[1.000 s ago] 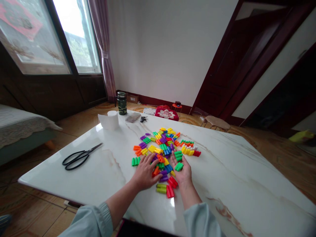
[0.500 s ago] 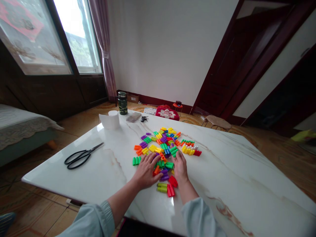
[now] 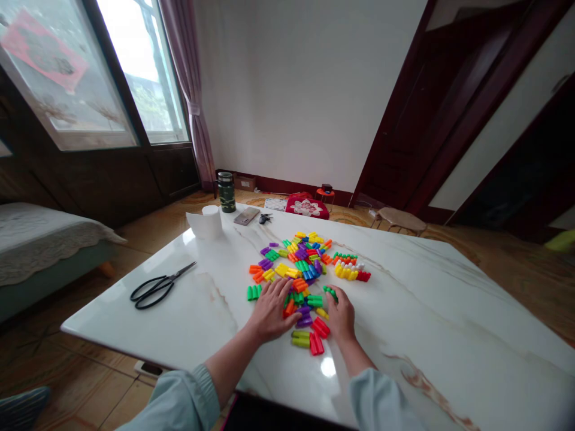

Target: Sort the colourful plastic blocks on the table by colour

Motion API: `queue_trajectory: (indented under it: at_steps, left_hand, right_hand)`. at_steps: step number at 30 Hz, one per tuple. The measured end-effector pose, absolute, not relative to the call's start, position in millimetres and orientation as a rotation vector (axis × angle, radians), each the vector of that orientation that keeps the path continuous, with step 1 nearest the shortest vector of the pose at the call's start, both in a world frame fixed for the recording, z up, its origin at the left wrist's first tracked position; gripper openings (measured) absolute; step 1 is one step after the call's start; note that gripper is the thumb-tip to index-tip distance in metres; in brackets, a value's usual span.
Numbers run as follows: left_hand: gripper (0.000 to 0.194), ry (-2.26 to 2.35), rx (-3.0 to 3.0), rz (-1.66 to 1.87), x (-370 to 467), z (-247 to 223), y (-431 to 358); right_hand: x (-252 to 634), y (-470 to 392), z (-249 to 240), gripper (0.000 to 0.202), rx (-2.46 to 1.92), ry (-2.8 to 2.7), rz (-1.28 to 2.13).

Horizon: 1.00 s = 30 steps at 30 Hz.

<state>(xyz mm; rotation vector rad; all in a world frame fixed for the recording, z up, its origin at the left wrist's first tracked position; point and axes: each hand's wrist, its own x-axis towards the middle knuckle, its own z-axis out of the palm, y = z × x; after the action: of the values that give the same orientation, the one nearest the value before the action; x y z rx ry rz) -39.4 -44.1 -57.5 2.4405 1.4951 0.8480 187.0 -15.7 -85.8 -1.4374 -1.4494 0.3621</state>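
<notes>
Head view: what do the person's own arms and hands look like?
The sleeves are pale blue-grey, leaving the forearms bare; the left has a gathered cuff. The left hand and right hand are ungloved, with no ring visible.

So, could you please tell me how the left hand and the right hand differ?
The left hand lies palm down over the pile of blocks, while the right hand is curled at the pile's right edge. The right hand holds a green block; the left hand shows none in its grasp, though its underside is hidden. Both are bare, with pale blue sleeves.
</notes>
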Motion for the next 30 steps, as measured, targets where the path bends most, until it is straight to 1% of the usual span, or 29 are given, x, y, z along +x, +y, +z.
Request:
queue_trajectory:
  at_steps: [3, 8, 11, 13, 18, 22, 26, 28, 30]
  left_hand:
    - [0.074, 1.442, 2.445, 0.868, -42.5, -55.0, -48.2]
    - [0.054, 1.454, 2.453, 1.006, -46.7, -52.1, -45.6]
    - [0.043, 1.491, 2.383, 1.041, -41.1, -42.3, -19.9]
    - [0.036, 1.534, 2.291, 0.937, -33.2, -32.2, 6.8]
    - [0.039, 1.407, 2.347, 0.672, -12.8, -13.2, 75.7]
    - [0.056, 1.227, 2.447, 0.407, -4.9, -9.1, 109.2]
    - [0.065, 1.17, 2.507, 0.193, -1.7, -4.8, 125.5]
    - [0.065, 1.154, 2.531, 0.113, 0.8, -1.4, 130.1]
    - [0.059, 1.146, 2.547, 0.047, 4.8, 2.1, 132.9]
  right_hand:
    - [184.4, -13.8, -85.9, 0.031, -1.417, -1.623, 0.244]
    - [181.1, -12.7, -85.5, 0.038, -1.458, -1.753, 0.142]
    - [178.0, -14.1, -82.2, 0.04, -1.478, -1.811, 0.129]
    - [176.2, -15.6, -78.9, 0.041, -1.498, -1.833, 0.129]
    - [173.7, -19.2, -71.6, 0.04, -1.558, -1.863, 0.145]
    - [172.0, -21.4, -67.3, 0.038, -1.587, -1.865, 0.15]
    - [169.8, -23.2, -63.4, 0.038, -1.607, -1.859, 0.171]
    - [168.8, -23.9, -62.1, 0.038, -1.618, -1.859, 0.181]
    - [167.9, -24.5, -61.2, 0.038, -1.625, -1.859, 0.188]
